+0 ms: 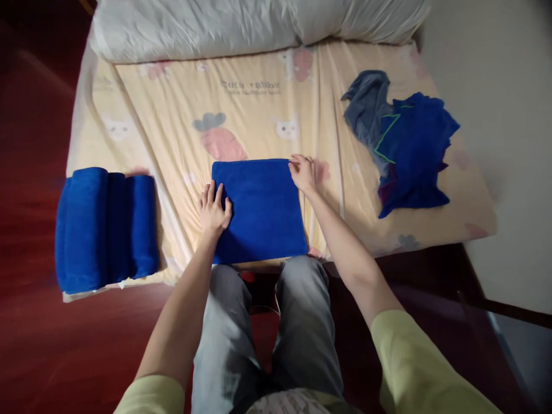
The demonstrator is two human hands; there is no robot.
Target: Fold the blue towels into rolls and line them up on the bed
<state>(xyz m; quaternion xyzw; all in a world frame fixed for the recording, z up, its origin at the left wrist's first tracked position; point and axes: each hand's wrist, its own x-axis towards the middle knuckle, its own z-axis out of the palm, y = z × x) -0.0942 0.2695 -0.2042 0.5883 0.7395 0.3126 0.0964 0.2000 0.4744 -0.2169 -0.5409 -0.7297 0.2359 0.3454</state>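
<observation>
A blue cloth [264, 215], looking like a small towel, lies flat and nearly square near the bed's front edge. My left hand [214, 210] rests on its left edge with the fingers spread. At the far right corner, my right hand [303, 172] has thumb and finger pinched on the cloth's edge. To the left sits a group of folded or rolled blue cloths [88, 230], side by side. Over on the right is a loose heap of crumpled blue cloths [416, 152], one with a green edge, beside a crumpled grey cloth [368, 106].
The bed carries a pale yellow sheet [254, 118] with rabbit and carrot prints, wrinkled in places. A thick whitish rolled quilt [215, 29] runs along the back. A pale wall [487, 115] stands at the right. Dark red floor [34, 351] shows at the left.
</observation>
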